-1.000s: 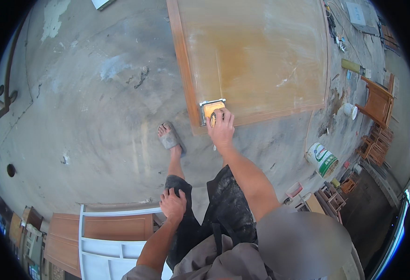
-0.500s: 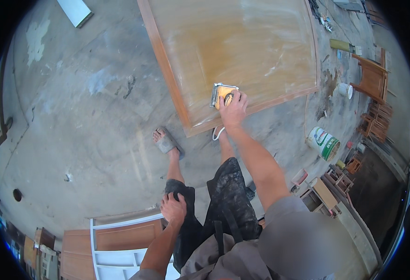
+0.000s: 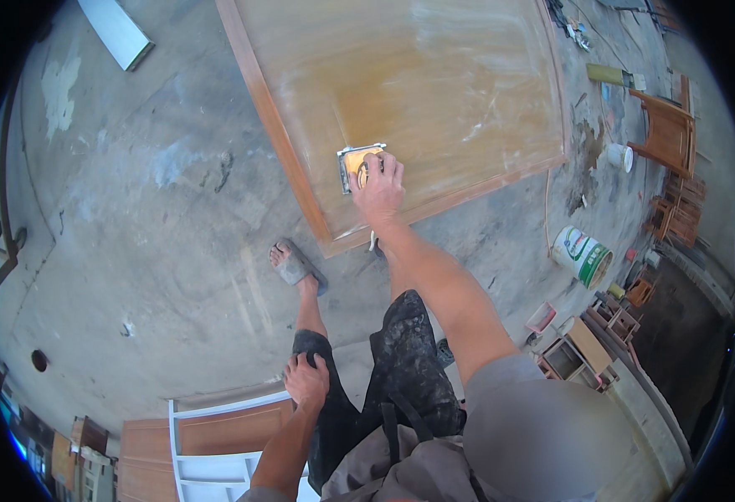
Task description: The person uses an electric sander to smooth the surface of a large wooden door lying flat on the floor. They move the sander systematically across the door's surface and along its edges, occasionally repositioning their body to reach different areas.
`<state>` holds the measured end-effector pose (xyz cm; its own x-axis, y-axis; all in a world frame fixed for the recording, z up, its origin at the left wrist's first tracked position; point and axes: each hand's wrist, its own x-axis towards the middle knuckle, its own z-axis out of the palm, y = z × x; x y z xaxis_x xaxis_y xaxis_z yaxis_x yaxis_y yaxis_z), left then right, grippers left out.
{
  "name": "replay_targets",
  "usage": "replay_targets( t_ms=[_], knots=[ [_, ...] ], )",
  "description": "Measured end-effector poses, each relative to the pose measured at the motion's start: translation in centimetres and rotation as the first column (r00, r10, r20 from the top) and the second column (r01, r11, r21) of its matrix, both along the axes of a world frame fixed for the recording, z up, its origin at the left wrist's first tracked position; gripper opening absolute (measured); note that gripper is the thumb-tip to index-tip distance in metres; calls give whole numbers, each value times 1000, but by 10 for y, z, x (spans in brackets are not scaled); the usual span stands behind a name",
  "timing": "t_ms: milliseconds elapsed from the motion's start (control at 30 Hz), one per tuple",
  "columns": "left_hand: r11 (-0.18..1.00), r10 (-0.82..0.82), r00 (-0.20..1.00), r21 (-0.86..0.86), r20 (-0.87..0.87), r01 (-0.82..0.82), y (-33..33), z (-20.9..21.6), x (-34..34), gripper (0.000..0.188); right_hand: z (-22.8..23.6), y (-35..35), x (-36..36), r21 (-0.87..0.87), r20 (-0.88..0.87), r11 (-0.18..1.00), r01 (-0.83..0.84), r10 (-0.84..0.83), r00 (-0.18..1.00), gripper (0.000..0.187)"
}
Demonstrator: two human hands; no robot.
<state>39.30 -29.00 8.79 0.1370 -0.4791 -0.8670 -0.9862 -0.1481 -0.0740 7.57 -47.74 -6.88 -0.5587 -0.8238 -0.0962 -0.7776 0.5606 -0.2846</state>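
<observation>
My right hand (image 3: 377, 189) is closed around the top of a yellow sander (image 3: 359, 159) with a square metal-edged base. The sander lies flat on a large wooden panel (image 3: 434, 109), near its lower left corner. White dust streaks the panel's brown surface, and a reddish-brown wooden frame (image 3: 277, 134) borders it. My left hand (image 3: 306, 381) rests on my left knee with its fingers spread over the dark shorts, holding nothing. Below the panel's near edge a bit of white strap or cord (image 3: 373, 241) shows, partly hidden by my right forearm.
A white and green bucket (image 3: 583, 257) stands right of the panel, with a smaller white bucket (image 3: 619, 157) beyond. Wooden furniture parts (image 3: 667, 134) line the right side. A white frame (image 3: 217, 410) over brown panels lies at lower left. A white board (image 3: 116, 32) is at upper left.
My right hand has slid the sander left across the panel, toward the left frame edge. My left hand stays on my knee. The whole view has shifted slightly.
</observation>
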Motion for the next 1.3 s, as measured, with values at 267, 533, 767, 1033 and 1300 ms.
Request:
replay_targets(
  t_ms=[267,533,767,1033,1300],
  knots=[
    [999,-22,1000,-25,5,22,4,0,-2,43,-1,-1,-128,-12,-169,999,46,-48,984,52],
    [1000,8,1000,-21,6,-8,4,3,-5,41,-4,-34,-75,23,-137,992,122,-117,984,54],
    [1000,22,1000,-8,22,-22,3,0,-10,41,-2,-75,28,8,9,999,-33,33,999,51],
    [1000,14,1000,15,25,-14,1,2,-9,43,-6,-80,-22,-19,-56,999,-35,34,998,52],
    [999,29,1000,-26,-4,-29,-1,5,-10,43,0,-75,-140,45,-184,995,85,-75,980,52]
  ],
)
